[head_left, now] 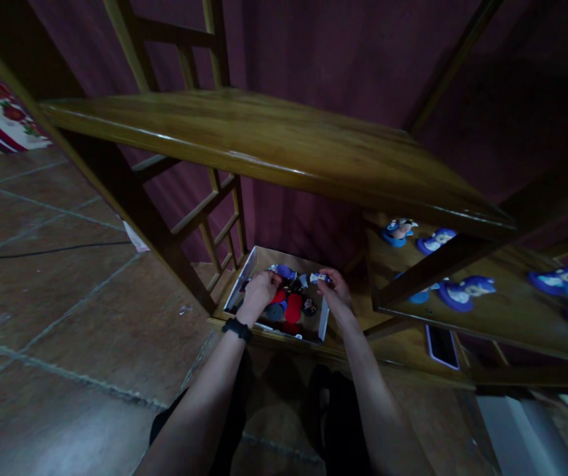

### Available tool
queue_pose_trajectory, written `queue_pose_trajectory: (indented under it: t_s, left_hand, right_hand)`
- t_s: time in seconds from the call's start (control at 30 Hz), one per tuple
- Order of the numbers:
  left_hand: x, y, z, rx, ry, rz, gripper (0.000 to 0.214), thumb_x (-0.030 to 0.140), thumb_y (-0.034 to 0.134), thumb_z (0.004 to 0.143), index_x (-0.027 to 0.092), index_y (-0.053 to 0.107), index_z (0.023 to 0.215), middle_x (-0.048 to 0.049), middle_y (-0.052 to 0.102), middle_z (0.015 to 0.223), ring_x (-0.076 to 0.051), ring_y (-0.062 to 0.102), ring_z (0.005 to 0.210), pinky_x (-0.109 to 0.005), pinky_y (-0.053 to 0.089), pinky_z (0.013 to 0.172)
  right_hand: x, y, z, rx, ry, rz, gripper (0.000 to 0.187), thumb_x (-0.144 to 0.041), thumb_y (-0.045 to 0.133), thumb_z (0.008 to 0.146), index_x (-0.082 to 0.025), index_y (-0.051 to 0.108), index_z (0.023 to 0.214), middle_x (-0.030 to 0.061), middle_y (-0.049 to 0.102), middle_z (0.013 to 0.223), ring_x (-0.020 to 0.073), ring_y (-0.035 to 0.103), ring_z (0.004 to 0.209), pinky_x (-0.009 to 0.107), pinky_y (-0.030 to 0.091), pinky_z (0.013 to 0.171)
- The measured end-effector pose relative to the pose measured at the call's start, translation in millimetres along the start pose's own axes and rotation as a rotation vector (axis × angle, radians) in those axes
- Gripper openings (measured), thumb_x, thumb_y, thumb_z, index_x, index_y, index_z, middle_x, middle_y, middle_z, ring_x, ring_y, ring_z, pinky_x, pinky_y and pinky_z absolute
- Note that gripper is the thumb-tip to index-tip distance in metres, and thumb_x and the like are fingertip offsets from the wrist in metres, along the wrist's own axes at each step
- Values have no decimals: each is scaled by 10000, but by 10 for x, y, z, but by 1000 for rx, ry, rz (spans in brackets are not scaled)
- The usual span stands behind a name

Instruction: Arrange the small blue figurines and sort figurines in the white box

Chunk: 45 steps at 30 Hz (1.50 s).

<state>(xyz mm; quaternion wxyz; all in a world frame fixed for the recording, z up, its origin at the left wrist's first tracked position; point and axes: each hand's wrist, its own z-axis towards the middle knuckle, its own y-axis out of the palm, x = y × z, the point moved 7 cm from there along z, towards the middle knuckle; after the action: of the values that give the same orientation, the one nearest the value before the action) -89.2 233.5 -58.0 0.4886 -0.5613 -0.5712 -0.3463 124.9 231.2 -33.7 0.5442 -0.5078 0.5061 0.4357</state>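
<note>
A shallow white-walled box (324, 322) stands on the low wooden shelf and holds several small figurines on round bases. My left hand (260, 291) reaches into its left side, fingers curled down among the figurines; what they grip, if anything, is hidden. A purple figurine (284, 271) lies just past those fingertips. Over the box's right edge, my right hand (334, 288) pinches a small white-and-purple figurine (319, 277). Red bases (293, 308) and a dark grey base (274, 312) show near the middle of the box.
Above the box juts a wooden shelf board (264, 132). To the right, a higher shelf (403, 301) carries several blue and purple figurines (466, 292). A phone (442, 346) lies on the lower shelf. Slatted wooden posts (155, 218) rise at the left, beside the tiled floor (65, 317).
</note>
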Motion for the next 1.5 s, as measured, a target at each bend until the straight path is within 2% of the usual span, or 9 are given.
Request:
queue_pose_trajectory:
  t_s: [0.07,0.17,0.33,0.7,0.97,1.13,1.3,1.4,1.5]
  left_hand:
    - [6,129,-49,-179,149,536,128,101,565,682,180,641,615,-41,617,662,-175,583,766,-261,433,729]
    - [-25,313,-225,-276,319,798,188,62,559,664,159,665,785,-75,645,887,-193,560,933,-289,395,867]
    - [-83,546,-468,-114,409,1306,283,98,459,770,133,631,991,-161,505,1224,-278,460,1113,-399,395,873]
    - [-114,692,-494,-23,297,1396,447,-6,326,778,96,614,1105,-200,462,1244,-326,425,1110,-450,409,801]
    - [-72,731,-473,-43,384,1310,397,-3,353,776,92,644,1029,-194,480,1234,-302,414,1147,-458,333,927]
    - [184,569,-477,-1,420,1046,267,58,475,740,52,650,941,-209,574,1089,-299,482,1082,-432,329,950]
    - [202,405,-319,-303,31,117,179,174,630,682,130,646,854,-55,654,748,-204,616,804,-352,472,794]
    - [264,410,-318,-488,-130,-483,275,161,661,691,123,619,960,-79,673,819,-200,645,782,-414,494,804]
    - [350,398,-347,-577,-152,-734,312,104,655,708,119,613,1017,-108,675,933,-217,644,870,-470,476,866]
  right_hand:
    - [-8,-7,6,2,3,9,309,-326,560,656,-237,571,951,15,600,996,155,573,797,258,514,612]
    - [-22,-9,16,7,5,31,300,-320,566,647,-232,583,933,20,606,982,159,575,781,262,509,597]
    - [-64,16,5,19,6,69,287,-321,574,628,-227,586,900,23,605,974,163,571,776,253,498,564]
    - [-119,2,-20,6,7,107,295,-321,594,579,-205,582,850,46,601,937,180,563,760,263,482,549]
    - [-118,-19,-34,14,25,106,307,-326,590,570,-206,583,853,47,598,945,179,558,743,265,470,531]
    - [-159,-10,-45,-6,33,124,288,-313,608,573,-213,594,843,39,601,952,171,555,745,252,469,528]
    - [-216,39,-85,-85,42,232,297,-326,630,620,-225,599,898,17,599,897,143,563,707,249,487,571]
    - [-230,69,-103,-114,54,306,332,-333,654,625,-227,593,934,12,601,880,134,569,700,243,492,584]
    - [-243,99,-113,-140,44,343,365,-342,658,641,-232,588,982,22,606,938,144,582,758,250,503,623]
